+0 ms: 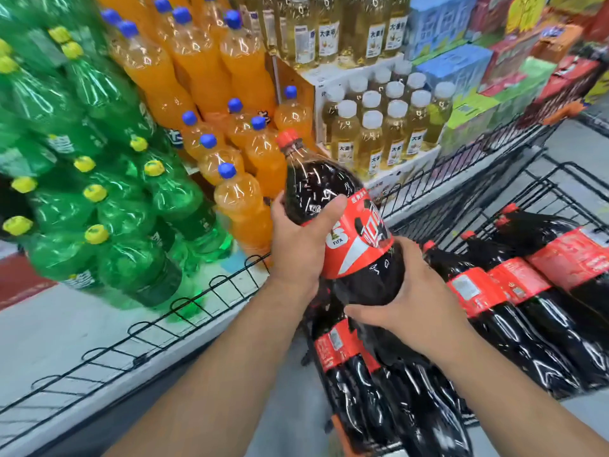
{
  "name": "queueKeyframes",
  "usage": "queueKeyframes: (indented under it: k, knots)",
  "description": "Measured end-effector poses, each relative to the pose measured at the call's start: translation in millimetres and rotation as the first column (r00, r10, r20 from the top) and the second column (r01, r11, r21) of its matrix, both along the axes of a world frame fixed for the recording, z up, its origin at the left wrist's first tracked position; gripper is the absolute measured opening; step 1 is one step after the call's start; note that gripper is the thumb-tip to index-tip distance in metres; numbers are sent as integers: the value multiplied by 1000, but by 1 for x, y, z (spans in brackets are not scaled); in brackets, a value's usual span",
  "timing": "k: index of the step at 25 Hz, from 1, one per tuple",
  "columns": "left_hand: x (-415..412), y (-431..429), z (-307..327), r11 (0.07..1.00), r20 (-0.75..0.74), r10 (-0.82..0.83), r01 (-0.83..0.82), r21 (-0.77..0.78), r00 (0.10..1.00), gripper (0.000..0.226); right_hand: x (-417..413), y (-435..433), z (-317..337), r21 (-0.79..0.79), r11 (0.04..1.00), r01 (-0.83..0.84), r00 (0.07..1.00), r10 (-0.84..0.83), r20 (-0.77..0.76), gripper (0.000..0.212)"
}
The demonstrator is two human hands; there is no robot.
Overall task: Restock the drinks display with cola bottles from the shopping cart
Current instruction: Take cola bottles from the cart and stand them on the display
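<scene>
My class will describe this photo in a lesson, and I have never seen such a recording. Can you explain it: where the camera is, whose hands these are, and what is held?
There is no machine here: a person wears one wide-angle camera on the head, looking forward and down, so you see their own bare arms. The left hand grips a large cola bottle at its red label, and the right hand holds its lower body. To the right, more cola bottles lie on their sides in a black wire shopping cart. Beyond stands the display: green bottles with yellow caps, orange bottles with blue caps, and pale yellow drinks with white caps.
</scene>
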State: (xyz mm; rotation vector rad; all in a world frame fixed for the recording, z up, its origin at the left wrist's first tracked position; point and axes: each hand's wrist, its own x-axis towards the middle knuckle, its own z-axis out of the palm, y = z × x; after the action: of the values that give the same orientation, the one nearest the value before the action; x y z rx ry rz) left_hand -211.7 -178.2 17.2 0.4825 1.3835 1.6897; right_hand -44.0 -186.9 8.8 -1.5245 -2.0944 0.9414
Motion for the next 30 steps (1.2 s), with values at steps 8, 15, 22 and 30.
queueKeyframes:
  k: [8,15,22,30]
  knots:
    - [-84,-108,25,990,-58,133,-130,54,989,98,-90,-86,13,-5,990,-138,985,136,-105,105]
    - [-174,-196,33,970,-140,242,-238,42,960,102,-182,-156,18,2,969,-246,959,244,-145,103]
    - [-251,-273,45,930,-158,367,-360,73,917,97,-264,-213,30,28,931,-363,917,362,-169,95]
    - [-323,-331,62,853,-185,522,-515,86,833,95,-349,-242,42,18,842,-539,827,534,-178,98]
